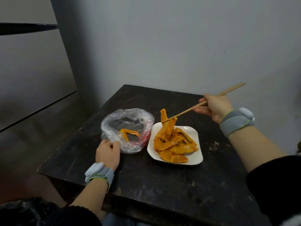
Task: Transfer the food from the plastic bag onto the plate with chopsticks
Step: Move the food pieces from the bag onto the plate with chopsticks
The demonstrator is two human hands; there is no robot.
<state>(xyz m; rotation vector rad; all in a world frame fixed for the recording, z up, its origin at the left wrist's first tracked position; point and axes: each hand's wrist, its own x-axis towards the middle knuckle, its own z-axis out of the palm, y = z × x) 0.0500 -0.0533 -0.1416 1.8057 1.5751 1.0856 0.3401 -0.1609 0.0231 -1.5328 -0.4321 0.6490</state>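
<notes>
Dark table (162, 185): plastic bag (125, 118) holds 1 piece (129, 132); plate (193, 154) heaped.

Behind, I see a plain grey-white wall (179, 38), dimly and evenly lit, with a darker strip (70, 46) running down it at the left. Further left on my feed a pale grey panel (32, 70) slants away, and a dark ledge (24, 28) cuts across it near the top. The table (162, 185) is black wood, scratched and chipped pale in spots, set cornerwise to me. Below its left edge the floor (29, 181) looks reddish and blurred.
</notes>
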